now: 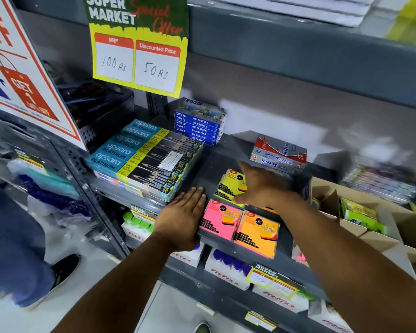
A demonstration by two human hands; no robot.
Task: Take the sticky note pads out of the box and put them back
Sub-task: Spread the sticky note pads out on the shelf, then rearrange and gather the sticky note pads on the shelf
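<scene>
Item: sticky note pads on grey shelf (202, 164); yellow pad (228, 186) rearmost, pink pad (217, 219) and orange pad (258, 233) at the front edge. Right hand (262, 186), grip open and empty, lies over the yellow pad and is nearer it; left hand (181, 217) rests flat, open, just left of the pink pad. Cardboard box (380, 227) stands to the right, so any return move would likely run rightward.

Open shelf (216, 155) runs clear between the pencil boxes (149, 162) and the Softek packs (279, 152); the cardboard box (370, 212) walls off the right, and the shelf above caps the headroom.
</scene>
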